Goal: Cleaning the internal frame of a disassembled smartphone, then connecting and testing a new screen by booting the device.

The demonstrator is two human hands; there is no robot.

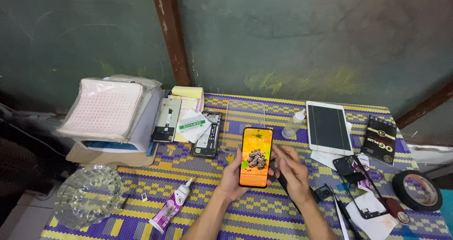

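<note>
My left hand [232,176] holds a smartphone [255,157] upright above the table, its screen lit orange and yellow. My right hand [291,168] is just right of the phone, fingers curled and touching its right edge. A thin dark strip [283,183] lies under the right hand; whether the hand holds it is unclear. A clear glass sheet [243,113] lies on the mat behind the phone.
The woven purple and yellow mat [264,216] carries an opened phone [207,135], a white tablet [328,127], a small clear bottle [293,125], a glue tube [171,211], a phone frame [358,183], a tape roll [417,189], a black box [380,139], a glass dish [87,195], and stacked paper [104,109].
</note>
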